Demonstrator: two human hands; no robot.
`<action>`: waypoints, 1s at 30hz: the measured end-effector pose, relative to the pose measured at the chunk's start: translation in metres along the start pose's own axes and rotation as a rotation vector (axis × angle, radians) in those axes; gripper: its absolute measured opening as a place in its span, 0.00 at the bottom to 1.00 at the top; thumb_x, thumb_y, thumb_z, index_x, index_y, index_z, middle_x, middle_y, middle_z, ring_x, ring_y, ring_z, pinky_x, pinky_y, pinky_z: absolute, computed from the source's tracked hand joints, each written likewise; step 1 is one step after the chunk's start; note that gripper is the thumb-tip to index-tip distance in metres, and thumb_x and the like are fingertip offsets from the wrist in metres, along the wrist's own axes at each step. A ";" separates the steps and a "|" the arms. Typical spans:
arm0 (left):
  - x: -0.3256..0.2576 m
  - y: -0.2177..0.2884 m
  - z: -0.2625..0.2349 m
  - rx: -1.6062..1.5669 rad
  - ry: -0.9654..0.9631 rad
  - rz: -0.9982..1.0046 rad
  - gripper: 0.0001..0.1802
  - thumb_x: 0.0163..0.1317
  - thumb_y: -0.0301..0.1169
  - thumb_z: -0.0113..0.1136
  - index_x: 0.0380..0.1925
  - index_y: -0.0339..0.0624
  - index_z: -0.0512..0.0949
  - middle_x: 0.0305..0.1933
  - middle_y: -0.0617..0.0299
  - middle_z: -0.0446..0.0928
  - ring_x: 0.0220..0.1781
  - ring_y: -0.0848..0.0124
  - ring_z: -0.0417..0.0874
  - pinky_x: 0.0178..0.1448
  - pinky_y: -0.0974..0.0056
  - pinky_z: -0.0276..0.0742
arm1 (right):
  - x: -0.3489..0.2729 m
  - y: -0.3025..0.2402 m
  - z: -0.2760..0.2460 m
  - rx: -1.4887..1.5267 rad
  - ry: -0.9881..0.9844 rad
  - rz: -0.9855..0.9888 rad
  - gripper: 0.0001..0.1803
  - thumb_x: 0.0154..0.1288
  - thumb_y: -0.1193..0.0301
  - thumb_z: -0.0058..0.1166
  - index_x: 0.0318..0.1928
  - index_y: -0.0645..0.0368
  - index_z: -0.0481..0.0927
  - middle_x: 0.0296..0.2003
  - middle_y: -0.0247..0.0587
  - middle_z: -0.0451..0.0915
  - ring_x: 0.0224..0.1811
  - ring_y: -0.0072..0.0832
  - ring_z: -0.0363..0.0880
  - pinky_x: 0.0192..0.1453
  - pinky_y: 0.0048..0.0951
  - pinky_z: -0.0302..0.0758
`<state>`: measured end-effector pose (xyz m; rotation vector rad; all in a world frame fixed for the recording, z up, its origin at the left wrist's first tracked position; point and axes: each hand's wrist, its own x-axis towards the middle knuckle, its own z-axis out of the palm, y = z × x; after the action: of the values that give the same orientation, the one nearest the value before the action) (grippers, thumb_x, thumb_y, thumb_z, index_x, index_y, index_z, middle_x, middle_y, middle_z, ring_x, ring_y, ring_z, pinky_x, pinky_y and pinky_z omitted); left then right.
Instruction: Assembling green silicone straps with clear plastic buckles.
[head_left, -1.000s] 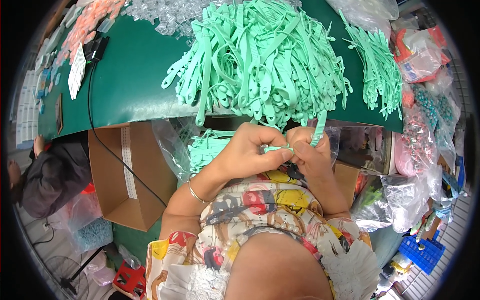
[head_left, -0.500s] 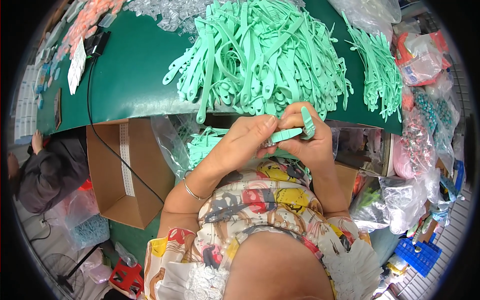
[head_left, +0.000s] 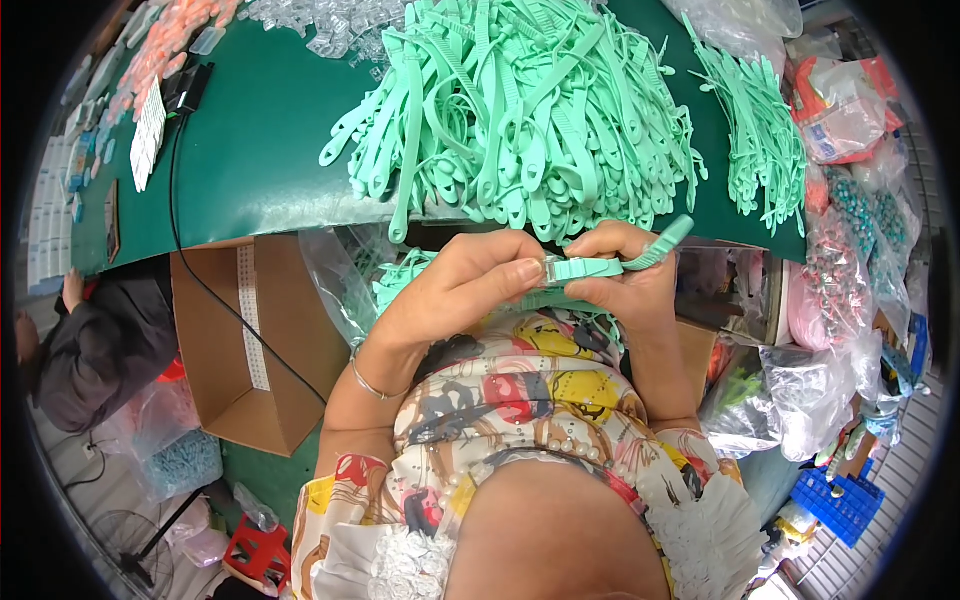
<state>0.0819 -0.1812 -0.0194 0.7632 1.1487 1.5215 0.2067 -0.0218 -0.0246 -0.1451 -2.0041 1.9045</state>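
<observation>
My left hand [head_left: 480, 282] pinches a small clear buckle [head_left: 556, 268] between thumb and forefinger. A mint-green ridged strap [head_left: 594, 267] runs from that buckle across to my right hand [head_left: 640, 290], where thumb and fingers grip it. The strap's free end slants up past the right fingers. Both hands hover near the table's front edge, over my lap. Just beyond them lies a big heap of similar mint-green straps [head_left: 520, 120]. More green straps [head_left: 402, 280] lie below the table edge, partly covered by my left hand.
Clear plastic pieces [head_left: 330, 25] lie at the back of the green table [head_left: 270, 150]; a smaller strap bundle [head_left: 760, 150] lies at the right. A black cable [head_left: 180, 210] hangs over an open cardboard box [head_left: 225, 380]. At far left is another person's dark sleeve [head_left: 110, 340]. Bagged parts [head_left: 830, 270] crowd the right.
The strap has turned in my hands: its free end, earlier curled upright by my right fingers, now points up and right. The clear buckle has come into view at my left fingertips.
</observation>
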 end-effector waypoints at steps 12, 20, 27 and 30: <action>0.006 -0.006 0.022 -0.702 0.351 0.133 0.10 0.60 0.32 0.54 0.37 0.38 0.72 0.28 0.64 0.73 0.29 0.74 0.72 0.37 0.68 0.68 | 0.000 -0.018 0.005 0.084 -0.027 0.163 0.13 0.59 0.71 0.53 0.43 0.64 0.73 0.27 0.30 0.75 0.28 0.13 0.67 0.33 0.16 0.65; 0.003 0.000 0.023 -0.495 0.178 0.149 0.17 0.64 0.45 0.43 0.30 0.40 0.67 0.22 0.63 0.66 0.25 0.74 0.64 0.33 0.69 0.62 | -0.003 -0.022 0.013 -0.373 0.006 0.033 0.13 0.63 0.71 0.47 0.45 0.67 0.70 0.30 0.45 0.77 0.29 0.29 0.77 0.34 0.26 0.72; 0.004 -0.007 0.032 -0.453 0.199 0.169 0.19 0.66 0.44 0.40 0.24 0.40 0.65 0.19 0.66 0.60 0.21 0.77 0.56 0.28 0.72 0.54 | 0.001 -0.027 0.022 -0.680 -0.002 -0.222 0.12 0.57 0.75 0.50 0.42 0.64 0.72 0.29 0.49 0.76 0.27 0.43 0.76 0.29 0.31 0.72; 0.004 -0.009 0.032 -0.505 0.169 0.146 0.18 0.66 0.41 0.40 0.23 0.40 0.65 0.20 0.67 0.61 0.22 0.78 0.56 0.28 0.73 0.53 | 0.000 -0.023 0.022 -0.720 -0.014 -0.254 0.12 0.54 0.76 0.51 0.41 0.63 0.72 0.28 0.48 0.76 0.25 0.42 0.76 0.27 0.33 0.72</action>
<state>0.1126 -0.1686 -0.0173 0.3850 0.7831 1.9252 0.2031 -0.0447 -0.0028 -0.0559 -2.4867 0.9742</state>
